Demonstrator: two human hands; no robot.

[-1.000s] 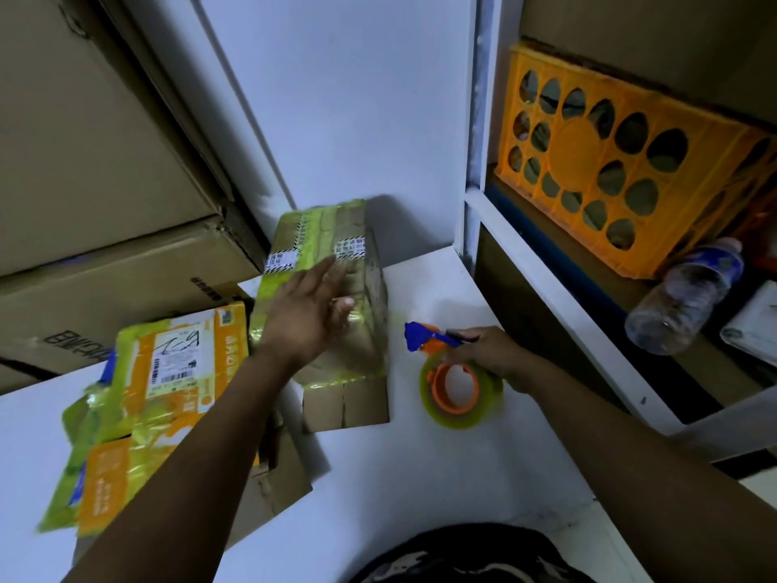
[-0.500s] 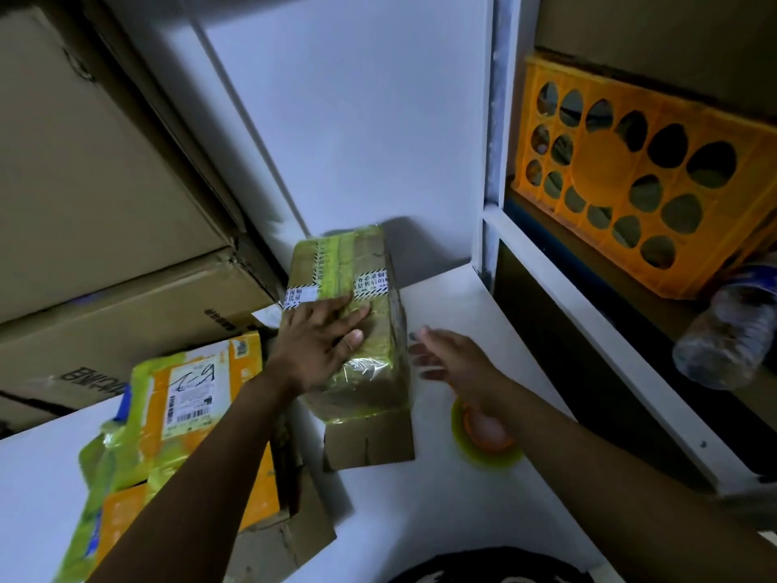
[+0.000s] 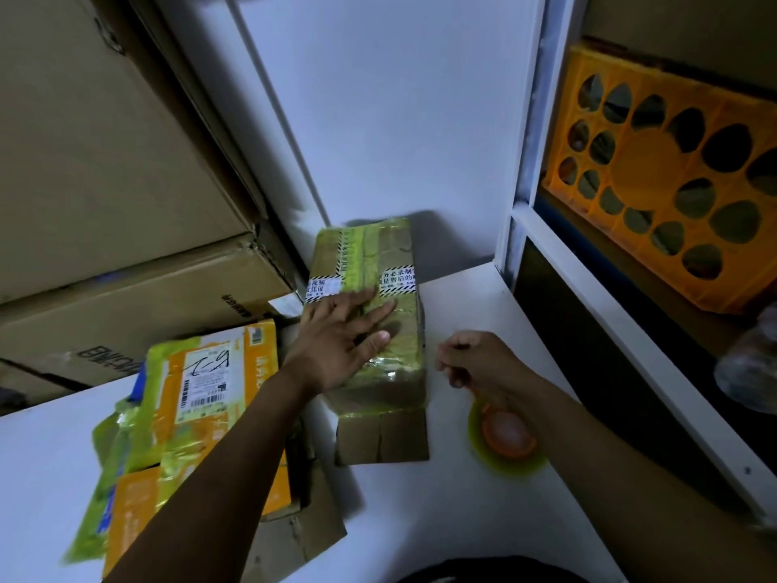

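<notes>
A: So where is the taped parcel (image 3: 370, 254)?
B: Centre of frame, on the white table (image 3: 420, 519), against the wall. The left hand (image 3: 336, 347) lies flat on top, fingers straight.
A: And the right hand (image 3: 479, 363)?
B: Just right of the parcel, fingers curled, nothing visible in them, above a tape roll (image 3: 500, 467).

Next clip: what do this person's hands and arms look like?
The left hand and right hand are bare: no gloves, rings or watch visible. Both forearms are bare, with no sleeves in frame. A dark patterned garment shows at the bottom edge.
</notes>
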